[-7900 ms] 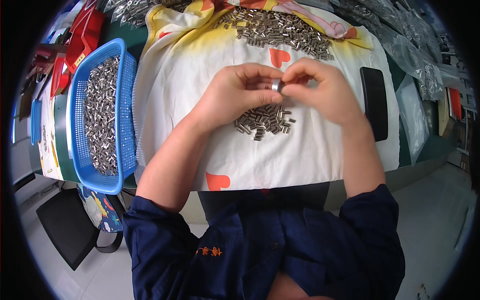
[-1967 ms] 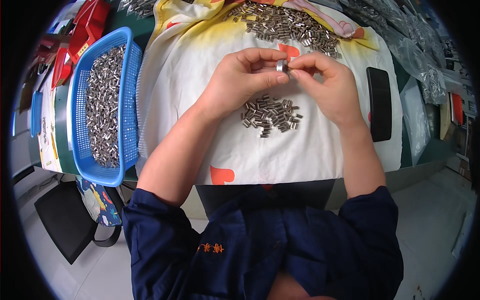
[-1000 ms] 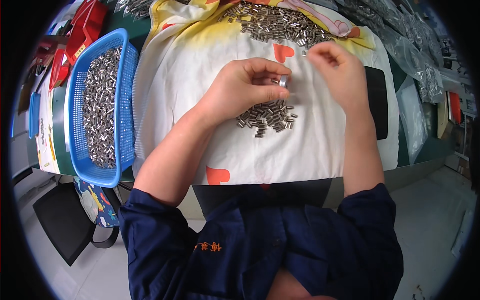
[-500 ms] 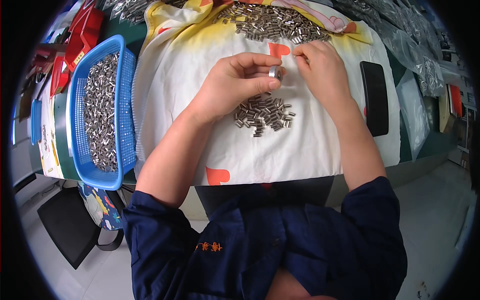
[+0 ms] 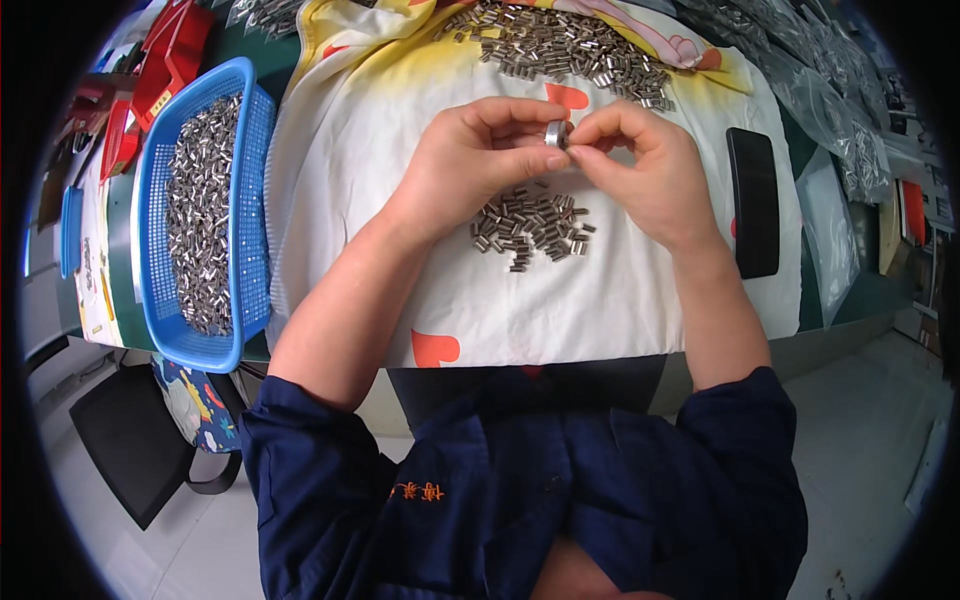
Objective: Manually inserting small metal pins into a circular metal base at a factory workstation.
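Head view. Your left hand (image 5: 470, 165) pinches a small silver metal ring (image 5: 556, 133) between thumb and fingertips. Your right hand (image 5: 645, 175) has closed back in from 1 o'clock, where it was a second ago, and its fingertips now meet the ring from the right; whether they hold one of the small pins cannot be told. Judged from this, 1 more piece is being fitted at the ring, and both hands are now committed to it.

The ring sits at 12 o'clock from the small pile of metal pins (image 5: 530, 225), above it and clear of it. The pile lies on the white cloth (image 5: 620, 310) directly beneath your hands.

Surroundings:
- A larger heap of pins (image 5: 570, 50) lies at 12 o'clock, at the far edge of the cloth.
- A blue basket (image 5: 245, 215) filled with pins stands at 9 o'clock, just beside the cloth.
- A black phone (image 5: 752, 200) lies at 3 o'clock, near your right wrist.

Nothing lies between your hands and the small pile.
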Motion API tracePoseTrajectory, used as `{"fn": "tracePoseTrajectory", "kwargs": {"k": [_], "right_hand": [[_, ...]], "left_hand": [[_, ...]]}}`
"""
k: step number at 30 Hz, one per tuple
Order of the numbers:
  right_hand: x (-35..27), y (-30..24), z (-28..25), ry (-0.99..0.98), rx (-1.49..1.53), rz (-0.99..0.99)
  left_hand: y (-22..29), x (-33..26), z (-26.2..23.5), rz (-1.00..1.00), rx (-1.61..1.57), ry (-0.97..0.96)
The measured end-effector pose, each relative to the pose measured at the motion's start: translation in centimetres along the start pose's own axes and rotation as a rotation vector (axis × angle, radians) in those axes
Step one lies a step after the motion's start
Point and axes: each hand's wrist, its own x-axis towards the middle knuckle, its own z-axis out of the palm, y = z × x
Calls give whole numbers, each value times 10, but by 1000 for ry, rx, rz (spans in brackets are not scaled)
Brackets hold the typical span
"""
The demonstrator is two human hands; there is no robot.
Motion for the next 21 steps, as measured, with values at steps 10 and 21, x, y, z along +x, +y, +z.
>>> {"fn": "tracePoseTrajectory", "kwargs": {"k": [10,21], "right_hand": [[-2,-5,2,29,-227,-191],[14,2,-23,-116,-139,17]], "left_hand": [[3,0,2,-27,167,43],[-2,-2,0,-56,156,-95]]}}
